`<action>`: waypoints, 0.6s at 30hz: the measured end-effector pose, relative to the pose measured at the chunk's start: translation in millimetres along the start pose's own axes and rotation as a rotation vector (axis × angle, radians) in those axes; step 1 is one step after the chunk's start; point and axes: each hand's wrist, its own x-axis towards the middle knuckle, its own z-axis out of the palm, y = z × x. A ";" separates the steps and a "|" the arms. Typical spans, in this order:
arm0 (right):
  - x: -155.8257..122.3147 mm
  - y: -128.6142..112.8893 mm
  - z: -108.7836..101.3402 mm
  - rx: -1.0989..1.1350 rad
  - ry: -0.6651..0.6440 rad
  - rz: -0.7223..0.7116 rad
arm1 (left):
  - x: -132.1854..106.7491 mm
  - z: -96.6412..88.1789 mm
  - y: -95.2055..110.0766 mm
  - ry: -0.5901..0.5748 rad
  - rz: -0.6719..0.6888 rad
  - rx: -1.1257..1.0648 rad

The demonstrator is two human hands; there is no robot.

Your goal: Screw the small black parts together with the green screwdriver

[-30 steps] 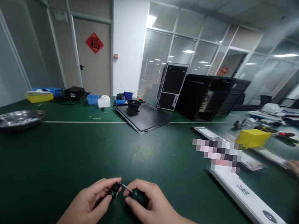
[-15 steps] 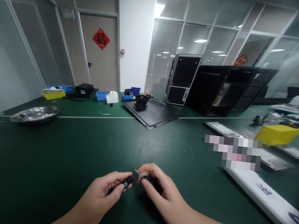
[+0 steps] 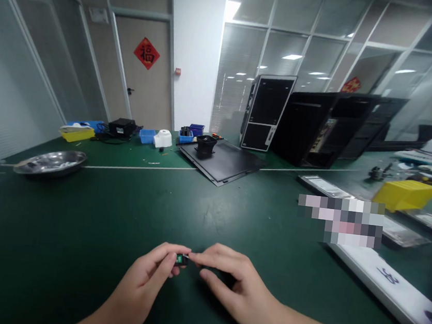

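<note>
My left hand (image 3: 148,276) pinches a small black casing (image 3: 182,260) between thumb and fingers; a bit of green circuit board shows in it. Close on the right, my right hand (image 3: 232,278) curls with its index finger reaching to the casing's right end. A slim metal tool (image 3: 186,256) shows only as a thin bright tip at that fingertip, resting against or just over the casing. The rest of the tool is hidden by the fingers. Both hands are above the green tabletop (image 3: 86,241).
A steel bowl (image 3: 50,164) stands at the left. Farther back, a black panel (image 3: 225,165) carries a small black container (image 3: 205,145). Computer cases (image 3: 266,113) line the back. On the right lie a long white box (image 3: 385,280) and a yellow bin (image 3: 407,196).
The casing has turned to lie more level in my left hand. My right hand has moved its index fingertip left onto the casing's end, bringing the tool tip to it.
</note>
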 end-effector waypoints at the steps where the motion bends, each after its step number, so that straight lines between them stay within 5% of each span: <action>1: 0.2 0.1 0.1 -0.003 0.000 0.006 | -0.2 -0.2 0.5 -0.002 0.006 0.011; 18: 2.0 2.2 1.2 0.005 0.007 -0.034 | -2.7 4.8 2.8 -0.030 -0.096 -0.152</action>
